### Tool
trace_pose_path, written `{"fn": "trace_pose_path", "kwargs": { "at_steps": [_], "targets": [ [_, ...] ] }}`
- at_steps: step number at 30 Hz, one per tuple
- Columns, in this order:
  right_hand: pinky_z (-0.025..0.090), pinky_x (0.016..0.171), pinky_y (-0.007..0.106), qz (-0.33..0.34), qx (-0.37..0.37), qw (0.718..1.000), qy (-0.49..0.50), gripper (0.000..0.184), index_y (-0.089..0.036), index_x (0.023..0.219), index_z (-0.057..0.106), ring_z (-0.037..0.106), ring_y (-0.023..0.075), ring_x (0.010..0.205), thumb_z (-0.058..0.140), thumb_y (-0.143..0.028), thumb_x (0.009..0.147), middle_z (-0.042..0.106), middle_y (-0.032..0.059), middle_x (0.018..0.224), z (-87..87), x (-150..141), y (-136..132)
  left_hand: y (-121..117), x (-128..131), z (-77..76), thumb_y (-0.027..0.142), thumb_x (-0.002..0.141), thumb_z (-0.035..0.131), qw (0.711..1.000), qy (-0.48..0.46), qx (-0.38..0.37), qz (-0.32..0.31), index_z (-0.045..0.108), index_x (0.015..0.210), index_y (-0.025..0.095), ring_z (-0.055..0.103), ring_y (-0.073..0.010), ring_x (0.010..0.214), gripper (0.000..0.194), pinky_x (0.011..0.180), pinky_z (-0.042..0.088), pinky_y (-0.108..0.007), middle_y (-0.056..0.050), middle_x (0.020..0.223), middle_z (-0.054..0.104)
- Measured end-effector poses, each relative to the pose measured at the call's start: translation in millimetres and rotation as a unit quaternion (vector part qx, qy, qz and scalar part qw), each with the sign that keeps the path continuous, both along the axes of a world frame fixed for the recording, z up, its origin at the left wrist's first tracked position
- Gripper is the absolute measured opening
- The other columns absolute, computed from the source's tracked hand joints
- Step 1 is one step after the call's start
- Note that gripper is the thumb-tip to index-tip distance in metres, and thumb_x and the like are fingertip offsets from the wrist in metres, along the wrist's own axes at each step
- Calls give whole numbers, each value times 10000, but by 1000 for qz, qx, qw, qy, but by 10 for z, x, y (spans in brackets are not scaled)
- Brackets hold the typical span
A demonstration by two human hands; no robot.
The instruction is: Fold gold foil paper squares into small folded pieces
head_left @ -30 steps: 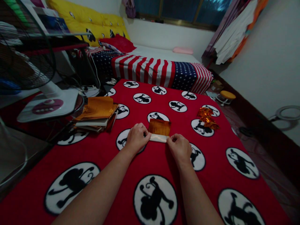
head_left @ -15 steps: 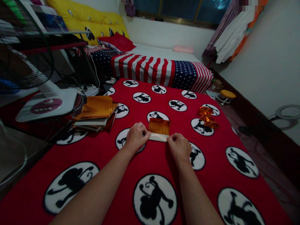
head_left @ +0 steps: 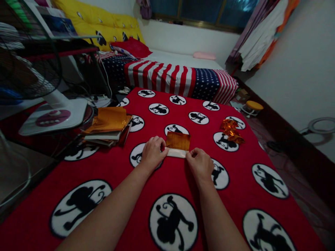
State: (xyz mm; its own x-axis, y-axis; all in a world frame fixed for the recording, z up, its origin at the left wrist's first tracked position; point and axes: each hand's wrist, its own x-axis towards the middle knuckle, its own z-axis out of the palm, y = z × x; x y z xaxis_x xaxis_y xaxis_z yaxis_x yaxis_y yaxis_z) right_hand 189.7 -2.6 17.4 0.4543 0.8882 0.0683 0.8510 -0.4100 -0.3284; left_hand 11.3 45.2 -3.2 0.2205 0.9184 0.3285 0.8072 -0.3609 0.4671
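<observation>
A small sheet of gold foil paper [head_left: 178, 142] lies on the red blanket [head_left: 183, 174], its near edge folded over so the white underside shows. My left hand [head_left: 152, 152] pinches the left end of that fold, fingers closed. My right hand [head_left: 200, 165] pinches the right end the same way. Both hands rest on the blanket, a short way apart, with the sheet between them.
A stack of gold foil sheets [head_left: 108, 125] sits at the blanket's left edge. Several folded gold pieces [head_left: 231, 131] lie to the right. A fan with a white base [head_left: 52, 116] stands at the left. A bed with a striped cover [head_left: 170, 76] is behind.
The fold on the sheet's near edge has crept slightly farther from me, leaving less gold showing. Both hands keep their pinch and have hardly shifted.
</observation>
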Motion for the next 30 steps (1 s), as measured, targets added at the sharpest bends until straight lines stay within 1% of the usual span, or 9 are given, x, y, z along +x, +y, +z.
{"fn": "trace_pose_path", "kwargs": {
  "at_steps": [2,5,9,12,16,19,24,27,30],
  "targets": [
    [238,554,275,-3,13,1000,11,203,-241,707,653,588,177,678,556,-390,805,674,8,750,-20,8,-5,-14,2,14,233,787,649,1000,-9,10,-6,593,824,190,521,-200,851,80,790,431,-327,-29,838,574],
    [250,554,261,2,44,998,35,141,-245,790,663,575,155,656,585,-362,796,665,-17,724,-54,18,-14,-23,14,31,178,798,640,998,-20,34,-46,641,823,192,512,-201,936,29,843,431,-327,-47,949,573],
    [269,563,250,40,77,995,43,132,-277,872,695,576,142,675,580,-298,810,667,-31,771,-87,8,-32,-7,31,30,79,812,579,990,-5,39,-136,697,771,211,508,-189,942,181,781,435,-298,-41,965,595],
    [285,577,254,57,80,994,43,178,-307,883,724,589,143,707,557,-278,830,673,-29,836,-95,-9,-37,7,36,30,48,819,537,987,3,22,-161,713,767,212,519,-179,900,246,736,433,-290,-37,918,625],
    [305,605,265,50,56,996,40,246,-322,928,734,605,150,743,524,-234,833,683,-26,912,-79,-29,-34,-20,66,69,32,789,525,991,21,0,-129,722,764,208,537,-184,884,266,775,433,-319,-32,899,653],
    [314,617,272,45,36,998,36,263,-329,942,731,609,158,750,510,-238,833,675,-21,927,-55,-47,-38,-77,121,114,90,785,551,995,42,-3,-87,714,749,197,548,-202,885,198,777,426,-349,-38,881,657],
    [317,611,288,34,43,998,8,252,-313,916,726,605,183,751,523,-450,857,632,9,892,-30,-113,-56,-140,191,128,245,827,600,997,57,0,-46,705,761,177,547,-213,878,142,783,426,-360,-56,894,658],
    [339,641,298,38,63,997,-22,343,-271,908,715,604,207,806,549,-561,831,613,38,885,-42,-167,-59,-146,192,115,258,835,626,998,48,-13,-43,719,781,191,547,-209,891,127,805,424,-358,-44,907,663],
    [364,703,315,47,80,995,-47,413,-222,924,690,598,240,875,594,-602,794,613,67,899,-70,-213,-51,-144,174,112,247,827,650,998,33,-27,-46,730,792,202,546,-202,889,98,815,429,-350,-37,898,665]
  ]
}}
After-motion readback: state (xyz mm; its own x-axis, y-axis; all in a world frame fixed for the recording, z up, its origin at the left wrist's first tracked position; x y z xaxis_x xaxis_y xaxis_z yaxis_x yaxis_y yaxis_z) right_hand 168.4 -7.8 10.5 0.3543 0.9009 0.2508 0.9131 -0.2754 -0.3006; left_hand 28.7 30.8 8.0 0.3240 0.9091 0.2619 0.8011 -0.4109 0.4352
